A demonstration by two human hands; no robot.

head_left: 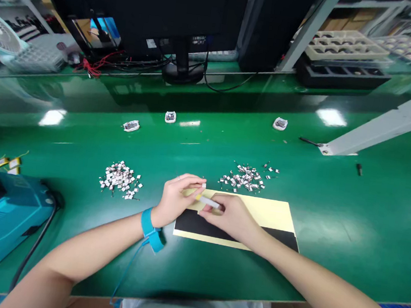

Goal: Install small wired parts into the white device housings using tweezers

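Right hand (228, 218) pinching narrow on a white strip (209, 202) over the yellow sheet (271, 214), left hand (177, 201) right at it, can't tell if that grip holds, and one slip drops the strip toward the loose parts (243, 177) just above!

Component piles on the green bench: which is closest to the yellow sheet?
The pile right of centre, just beyond the yellow sheet; the other pile lies further left, clear of it.

The single head-worn camera looks forward and down across the green desk (331, 229), close above the left hand (177, 200) and right hand (229, 218), facing the monitor (164, 4) beyond.
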